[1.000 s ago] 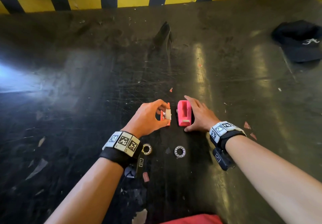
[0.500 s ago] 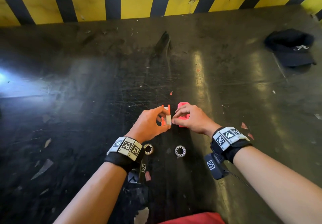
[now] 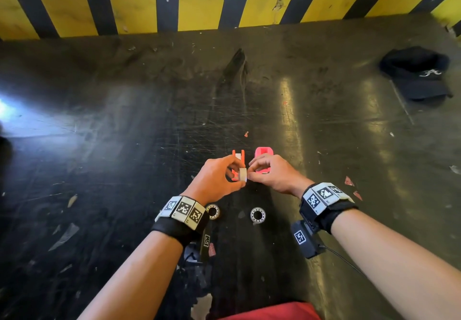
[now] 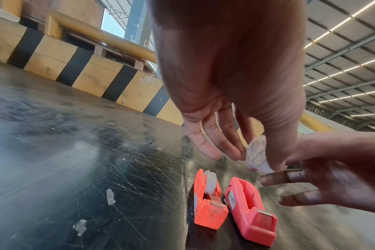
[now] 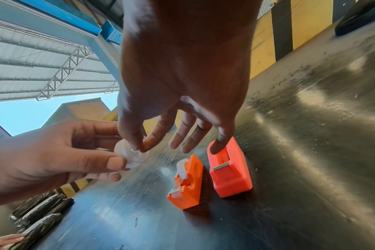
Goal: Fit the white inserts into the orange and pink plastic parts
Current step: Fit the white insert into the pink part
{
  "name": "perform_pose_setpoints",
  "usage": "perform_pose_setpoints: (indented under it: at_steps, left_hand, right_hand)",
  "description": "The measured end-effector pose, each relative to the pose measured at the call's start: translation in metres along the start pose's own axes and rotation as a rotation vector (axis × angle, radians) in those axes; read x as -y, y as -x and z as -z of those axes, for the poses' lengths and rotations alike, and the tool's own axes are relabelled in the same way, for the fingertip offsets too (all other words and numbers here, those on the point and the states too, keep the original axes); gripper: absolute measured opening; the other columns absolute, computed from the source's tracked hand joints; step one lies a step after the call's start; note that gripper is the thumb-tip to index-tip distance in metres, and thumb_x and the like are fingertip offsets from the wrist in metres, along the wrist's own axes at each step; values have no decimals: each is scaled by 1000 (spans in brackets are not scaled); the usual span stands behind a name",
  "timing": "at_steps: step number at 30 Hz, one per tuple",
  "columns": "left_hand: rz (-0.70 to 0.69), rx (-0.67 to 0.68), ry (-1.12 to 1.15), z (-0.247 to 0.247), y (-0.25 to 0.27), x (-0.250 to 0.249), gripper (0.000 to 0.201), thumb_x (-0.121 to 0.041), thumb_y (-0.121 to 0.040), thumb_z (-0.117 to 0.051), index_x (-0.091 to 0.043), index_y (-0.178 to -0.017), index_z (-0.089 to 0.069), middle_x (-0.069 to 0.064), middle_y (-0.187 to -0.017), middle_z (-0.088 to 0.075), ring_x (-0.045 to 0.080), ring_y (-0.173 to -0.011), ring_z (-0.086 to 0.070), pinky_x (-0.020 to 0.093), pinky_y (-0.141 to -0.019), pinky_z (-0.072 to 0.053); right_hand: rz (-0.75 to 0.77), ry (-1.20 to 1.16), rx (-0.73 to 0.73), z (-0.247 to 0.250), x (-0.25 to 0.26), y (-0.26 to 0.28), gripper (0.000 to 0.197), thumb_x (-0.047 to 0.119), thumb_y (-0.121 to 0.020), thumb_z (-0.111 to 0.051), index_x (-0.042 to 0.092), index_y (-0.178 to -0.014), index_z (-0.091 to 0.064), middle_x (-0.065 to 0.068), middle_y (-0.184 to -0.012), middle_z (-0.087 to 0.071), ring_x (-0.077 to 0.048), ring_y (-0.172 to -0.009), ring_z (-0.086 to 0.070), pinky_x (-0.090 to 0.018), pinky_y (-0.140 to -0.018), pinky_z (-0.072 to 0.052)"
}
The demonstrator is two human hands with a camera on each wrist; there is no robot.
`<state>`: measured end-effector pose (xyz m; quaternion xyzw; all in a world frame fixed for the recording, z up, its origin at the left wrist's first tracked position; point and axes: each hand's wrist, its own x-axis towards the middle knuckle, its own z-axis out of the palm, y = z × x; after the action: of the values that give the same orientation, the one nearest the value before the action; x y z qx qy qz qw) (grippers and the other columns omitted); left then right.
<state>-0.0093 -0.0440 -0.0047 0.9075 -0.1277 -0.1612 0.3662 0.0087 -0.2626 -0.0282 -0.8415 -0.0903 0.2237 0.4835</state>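
An orange part (image 3: 238, 159) and a pink part (image 3: 264, 154) lie side by side on the black table (image 3: 124, 145). A white insert (image 4: 210, 183) sits inside the orange part (image 4: 208, 201); the pink part (image 4: 252, 208) has an empty slot. Just above and in front of them, my left hand (image 3: 237, 176) pinches a second white insert (image 3: 243, 174) between thumb and fingers. My right hand (image 3: 250, 172) meets it from the right, its thumb and index finger pinching the insert's (image 5: 133, 156) middle, the other fingers spread over the pink part (image 5: 229, 169).
Two metal bearing rings (image 3: 212, 211) (image 3: 257, 214) lie on the table near my wrists. A black cap (image 3: 416, 73) rests at the far right. A yellow and black striped barrier (image 3: 199, 0) runs along the table's far edge. Scraps and scratches dot the surface.
My right hand left the pink part, rose and moved left to the white insert. My left hand lifted the insert slightly off the orange part.
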Motion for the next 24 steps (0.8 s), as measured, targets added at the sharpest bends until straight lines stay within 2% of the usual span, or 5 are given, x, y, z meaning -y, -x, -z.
perform_pose_setpoints:
  at_steps: [4, 7, 11, 18, 24]
  left_hand:
    - [49, 17, -73, -4, 2, 5, 43, -27, -80, -87, -24, -119, -69, -9, -105, -69, 7, -89, -66, 20, -81, -57]
    - [96, 123, -191, -19, 10, 12, 39, -31, -78, -87, -26, -113, -69, -7, -106, -68, 8, -89, -65, 26, -83, -58]
    - [123, 204, -344, -48, 26, 19, 35, -38, -81, -82, -24, -111, -69, -2, -109, -67, 17, -98, -66, 33, -86, -56]
    - [134, 274, -592, -83, 39, 26, 45, -46, -85, -73, -26, -124, -61, 1, -123, -66, 25, -120, -61, 47, -102, -46]
    - [74, 257, -588, -85, 32, 19, 62, -59, -84, -72, -30, -135, -53, 0, -137, -57, 24, -130, -52, 47, -107, -43]
  right_hand:
    - [-57, 44, -27, 13, -14, 0, 7, 26, -85, -85, 21, -81, -81, 5, -101, -76, -12, -98, -68, -23, -83, -49]
    - [-122, 95, -24, 23, -24, 2, 14, 36, -83, -87, 25, -77, -80, 2, -99, -75, -16, -94, -69, -33, -86, -53]
    - [-147, 87, -50, 29, -31, 6, 11, 30, -85, -84, 22, -78, -79, 1, -98, -75, -18, -93, -71, -34, -87, -54]
    - [-167, 63, -67, 20, -45, 13, 12, 24, -84, -83, 13, -82, -80, -2, -95, -78, -23, -94, -73, -41, -92, -57]
    - [-165, 58, -56, 23, -47, 15, 9, 24, -85, -82, 22, -77, -79, 1, -97, -78, -17, -93, -73, -36, -90, -57]
